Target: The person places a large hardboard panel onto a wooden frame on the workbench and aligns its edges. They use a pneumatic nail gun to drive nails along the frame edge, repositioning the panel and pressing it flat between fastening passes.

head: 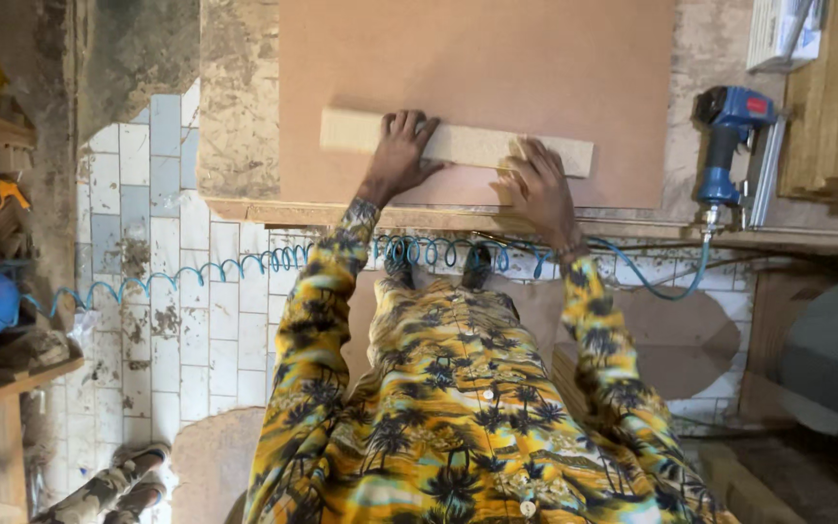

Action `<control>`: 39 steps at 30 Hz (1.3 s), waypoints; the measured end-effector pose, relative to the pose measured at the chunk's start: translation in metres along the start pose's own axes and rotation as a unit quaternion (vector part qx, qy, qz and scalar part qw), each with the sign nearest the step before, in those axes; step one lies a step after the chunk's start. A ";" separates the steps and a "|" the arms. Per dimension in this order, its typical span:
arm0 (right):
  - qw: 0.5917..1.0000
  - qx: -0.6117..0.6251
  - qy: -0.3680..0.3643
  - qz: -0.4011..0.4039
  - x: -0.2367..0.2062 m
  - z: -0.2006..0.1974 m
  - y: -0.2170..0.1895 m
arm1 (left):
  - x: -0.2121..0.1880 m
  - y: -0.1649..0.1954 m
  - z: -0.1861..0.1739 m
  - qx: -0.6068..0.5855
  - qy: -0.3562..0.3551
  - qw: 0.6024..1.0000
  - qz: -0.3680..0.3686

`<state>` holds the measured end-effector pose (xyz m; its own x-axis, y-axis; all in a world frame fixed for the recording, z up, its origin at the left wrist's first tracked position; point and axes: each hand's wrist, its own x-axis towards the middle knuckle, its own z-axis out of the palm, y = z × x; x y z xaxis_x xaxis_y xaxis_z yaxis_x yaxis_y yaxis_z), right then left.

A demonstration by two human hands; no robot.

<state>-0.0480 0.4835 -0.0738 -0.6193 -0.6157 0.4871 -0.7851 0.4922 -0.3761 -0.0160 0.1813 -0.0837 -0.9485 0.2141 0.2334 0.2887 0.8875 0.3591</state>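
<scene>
A worn, stained workbench [235,146] fills the far half of the view, its near edge running left to right just beyond the person's wrists, with a white and grey tiled floor [196,330] below it on the left. Most of the bench top is covered by a large brown fibreboard sheet [477,58], which runs out of the top of the frame and stops a little short of the bench's near edge; bare bench shows in a strip to its left and a narrower strip to its right. Across the near part of the sheet lies a pale wooden batten [463,144], long side left to right and tilted slightly, well inside the sheet's edges. The left hand [400,150] lies flat on the batten left of its middle, fingers spread, pressing down rather than gripping. The right hand [535,184] rests fingers splayed on the batten's right part and near edge, also pressing and not closed around it. On the right of the bench a blue pneumatic nail gun [729,136] stands beside a metal rail, well apart from the hands. Its coiled blue air hose [244,264] trails along the bench front leftwards to cluttered wooden shelves [2,194].
</scene>
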 end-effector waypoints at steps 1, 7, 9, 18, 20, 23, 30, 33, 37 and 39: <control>0.989 0.036 0.024 0.139 -0.021 0.003 -0.011 | -0.009 0.003 0.007 -0.015 0.007 1.000 -0.002; 0.668 0.510 0.040 0.540 -0.124 0.029 -0.085 | -0.081 0.068 0.038 -0.011 0.000 0.999 -0.053; 0.558 0.625 0.134 0.529 -0.139 0.046 -0.100 | -0.094 0.097 0.048 -0.040 -0.001 0.999 -0.007; 0.590 0.523 0.349 0.506 -0.190 0.045 -0.068 | -0.061 0.082 0.042 -0.119 -0.084 0.989 -0.034; 0.603 0.507 0.373 0.491 -0.200 0.033 -0.063 | -0.054 0.044 0.021 -0.011 -0.075 0.997 0.016; 0.605 0.483 0.401 0.490 -0.201 0.024 -0.061 | -0.046 0.011 -0.002 0.023 -0.087 0.990 0.104; 0.648 0.477 0.376 0.461 -0.158 0.048 -0.055 | -0.035 0.009 -0.022 0.145 -0.059 0.926 0.342; 0.605 0.547 0.341 0.467 -0.129 0.070 -0.058 | -0.038 0.011 -0.025 0.173 -0.023 0.917 0.360; 0.637 0.562 0.231 0.474 -0.101 0.089 -0.065 | -0.053 0.012 -0.020 0.126 0.016 0.954 0.271; 0.657 0.522 0.174 0.516 -0.101 0.084 -0.065 | -0.073 0.013 -0.015 -0.007 0.057 0.989 0.138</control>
<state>0.0647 0.4624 -0.1646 -0.9289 -0.0192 -0.3697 0.3614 -0.2645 -0.8941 0.0594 0.1713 -0.0828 -0.8130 0.3985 0.4246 0.5366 0.7958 0.2805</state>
